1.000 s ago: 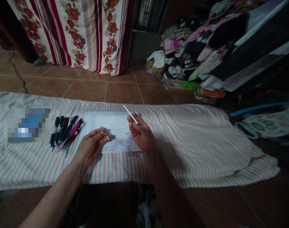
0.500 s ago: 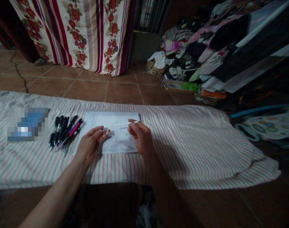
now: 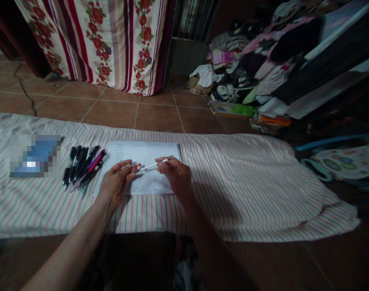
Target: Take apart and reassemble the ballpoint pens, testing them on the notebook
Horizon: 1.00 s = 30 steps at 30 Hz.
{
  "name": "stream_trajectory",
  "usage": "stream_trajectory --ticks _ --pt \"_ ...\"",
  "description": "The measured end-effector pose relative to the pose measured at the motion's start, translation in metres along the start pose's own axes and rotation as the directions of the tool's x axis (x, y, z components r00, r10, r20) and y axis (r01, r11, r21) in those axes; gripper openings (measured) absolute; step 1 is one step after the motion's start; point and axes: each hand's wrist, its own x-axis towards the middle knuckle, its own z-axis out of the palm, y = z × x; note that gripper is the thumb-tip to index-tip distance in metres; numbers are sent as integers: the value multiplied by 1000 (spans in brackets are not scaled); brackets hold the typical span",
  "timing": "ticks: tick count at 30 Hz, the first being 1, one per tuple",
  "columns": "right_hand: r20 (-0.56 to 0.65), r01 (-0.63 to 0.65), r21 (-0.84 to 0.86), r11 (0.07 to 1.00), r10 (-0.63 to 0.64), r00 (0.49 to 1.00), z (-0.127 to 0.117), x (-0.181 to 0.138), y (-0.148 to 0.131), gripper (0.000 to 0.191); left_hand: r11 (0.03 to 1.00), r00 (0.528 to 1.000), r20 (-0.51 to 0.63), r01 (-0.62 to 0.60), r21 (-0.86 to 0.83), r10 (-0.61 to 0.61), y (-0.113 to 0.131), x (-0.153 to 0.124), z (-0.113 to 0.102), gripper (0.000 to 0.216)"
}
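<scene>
Between the clamped fingers (image 3: 164, 161), a white rod (image 3: 152, 165) from the right hand (image 3: 177, 176) has swung almost onto a small part (image 3: 136, 166) in the left hand (image 3: 114, 182).

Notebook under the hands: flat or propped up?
Flat. The spiral notebook lies face-up on the striped cloth, with no edge visibly lifted.

floral striped curtain (image 3: 112, 44), heaped clothes (image 3: 248, 60), tiled floor (image 3: 112, 113)

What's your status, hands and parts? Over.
Left hand: pinching small red-and-white piece. Right hand: slim white rod, tip at that piece. Below: white spiral notebook on pink-striped cloth.
</scene>
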Motion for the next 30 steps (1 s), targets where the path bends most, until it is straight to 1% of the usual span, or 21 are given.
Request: stream_trajectory --ticks 8,18,24,30 --pt "-21 -22 -55 998 21 1000 -3 1 1 20 1000 1000 -2 -4 0 4 -2 -1 2 13" --pt "-42 0 -64 998 -3 999 -3 0 -1 21 1000 1000 12 -24 20 24 -4 -3 4 13" --pt "-41 4 -59 998 -6 999 -6 0 -1 20 999 999 -11 -31 38 32 -4 -5 7 18" --pt "-45 19 -55 998 -22 999 -6 -1 -3 19 995 997 -10 -74 74 75 -6 -6 8 20"
